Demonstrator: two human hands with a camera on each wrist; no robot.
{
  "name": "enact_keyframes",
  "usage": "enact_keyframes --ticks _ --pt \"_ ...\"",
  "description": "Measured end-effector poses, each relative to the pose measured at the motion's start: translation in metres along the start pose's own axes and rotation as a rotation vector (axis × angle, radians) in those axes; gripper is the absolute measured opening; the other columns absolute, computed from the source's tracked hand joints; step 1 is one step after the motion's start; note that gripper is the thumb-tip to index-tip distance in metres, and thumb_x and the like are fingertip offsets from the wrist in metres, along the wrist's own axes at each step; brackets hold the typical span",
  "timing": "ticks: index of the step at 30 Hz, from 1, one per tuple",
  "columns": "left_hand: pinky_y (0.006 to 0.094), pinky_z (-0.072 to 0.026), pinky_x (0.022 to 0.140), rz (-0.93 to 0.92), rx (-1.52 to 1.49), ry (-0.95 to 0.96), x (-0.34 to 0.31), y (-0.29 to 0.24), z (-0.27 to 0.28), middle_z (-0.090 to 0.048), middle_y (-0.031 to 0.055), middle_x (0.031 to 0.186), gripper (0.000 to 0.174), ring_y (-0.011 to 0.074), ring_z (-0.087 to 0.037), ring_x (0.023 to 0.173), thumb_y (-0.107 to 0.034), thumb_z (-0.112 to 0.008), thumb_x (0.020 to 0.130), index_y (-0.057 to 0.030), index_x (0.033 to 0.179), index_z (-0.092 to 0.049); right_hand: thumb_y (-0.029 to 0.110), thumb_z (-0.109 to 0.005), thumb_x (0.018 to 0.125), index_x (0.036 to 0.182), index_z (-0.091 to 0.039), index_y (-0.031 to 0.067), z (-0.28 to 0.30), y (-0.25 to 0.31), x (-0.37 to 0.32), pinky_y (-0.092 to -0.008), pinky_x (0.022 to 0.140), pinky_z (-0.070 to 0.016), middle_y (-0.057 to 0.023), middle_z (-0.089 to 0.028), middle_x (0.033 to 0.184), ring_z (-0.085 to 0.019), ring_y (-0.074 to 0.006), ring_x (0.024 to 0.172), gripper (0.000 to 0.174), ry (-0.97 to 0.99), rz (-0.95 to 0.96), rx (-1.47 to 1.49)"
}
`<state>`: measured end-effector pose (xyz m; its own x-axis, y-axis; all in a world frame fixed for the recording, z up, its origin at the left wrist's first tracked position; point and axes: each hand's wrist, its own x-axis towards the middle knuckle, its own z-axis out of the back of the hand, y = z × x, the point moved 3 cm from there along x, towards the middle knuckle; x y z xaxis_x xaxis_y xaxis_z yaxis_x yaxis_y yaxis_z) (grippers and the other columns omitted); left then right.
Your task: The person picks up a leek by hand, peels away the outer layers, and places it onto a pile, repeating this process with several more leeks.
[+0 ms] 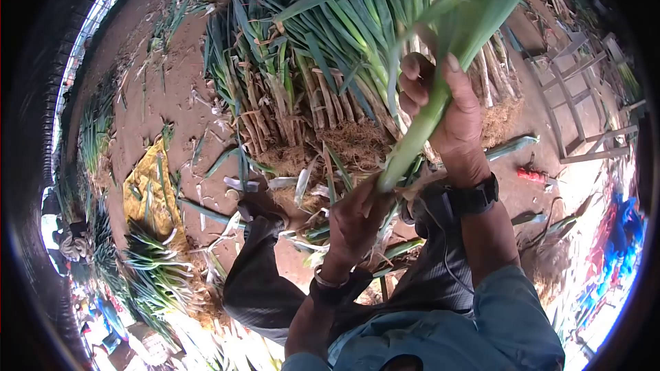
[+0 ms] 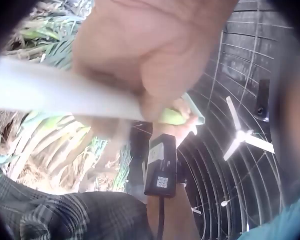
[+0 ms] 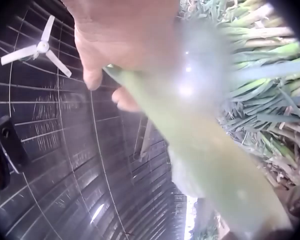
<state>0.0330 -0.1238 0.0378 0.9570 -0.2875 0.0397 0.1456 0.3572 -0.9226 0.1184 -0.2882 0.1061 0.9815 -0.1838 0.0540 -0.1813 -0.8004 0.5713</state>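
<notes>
One thick green leek [image 1: 421, 127] slants up from the lap, its broad leaves fanning over the top right of the head view. My right hand [image 1: 457, 113] grips it partway up, thumb along the stalk and fingers curled round. At the lower end of the stalk my left hand [image 1: 354, 223] holds it with curled fingers. In the left wrist view the pale stalk [image 2: 65, 95] passes under my left hand [image 2: 145, 55]. The right wrist view shows the blurred leek [image 3: 205, 155] below my right hand [image 3: 127, 35].
Rows of leeks [image 1: 275, 89] with roots lie ahead on the brown ground. A yellow cloth [image 1: 148, 185] and more leeks [image 1: 155, 268] are at the left. At the right stand a wooden frame [image 1: 574, 99] and a red-handled item [image 1: 533, 175]. Leaf scraps surround the feet.
</notes>
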Motion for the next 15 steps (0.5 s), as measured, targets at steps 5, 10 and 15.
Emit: enact_keyframes --ticks 5,10,15 --pt "0.0279 -0.0491 0.068 0.02 0.012 -0.121 0.019 -0.009 -0.003 -0.065 0.0138 0.09 0.032 0.016 -0.063 0.078 -0.013 -0.066 0.081 -0.0006 0.109 -0.058 0.031 -0.052 0.091 0.096 -0.048 0.0111 0.02 -0.007 0.003 -0.0163 0.041 -0.0254 0.0065 -0.036 0.065 -0.03 -0.0011 0.046 0.021 -0.045 -0.064 -0.083" --pt "0.0261 -0.0474 0.065 -0.012 -0.498 -0.19 0.038 -0.014 -0.013 -0.064 0.0077 0.087 0.023 0.0156 -0.061 0.073 -0.014 -0.063 0.084 -0.0017 0.102 -0.06 0.03 -0.047 0.093 0.088 -0.047 0.0117 0.005 -0.004 0.0 -0.0164 0.037 -0.0236 0.0069 -0.035 0.062 -0.028 -0.001 0.042 0.019 0.028 -0.06 -0.012" --pt "0.0195 -0.0361 0.048 0.19 -1.25 -0.107 0.007 0.028 0.023 -0.059 0.0048 0.074 0.018 0.0059 -0.046 0.053 -0.017 -0.061 0.086 -0.0029 0.096 -0.062 0.027 -0.041 0.095 0.113 -0.046 0.009 0.013 0.004 0.002 -0.0158 0.036 -0.0259 0.0056 -0.035 0.062 -0.028 -0.0012 0.041 0.026 0.19 -0.023 0.137"
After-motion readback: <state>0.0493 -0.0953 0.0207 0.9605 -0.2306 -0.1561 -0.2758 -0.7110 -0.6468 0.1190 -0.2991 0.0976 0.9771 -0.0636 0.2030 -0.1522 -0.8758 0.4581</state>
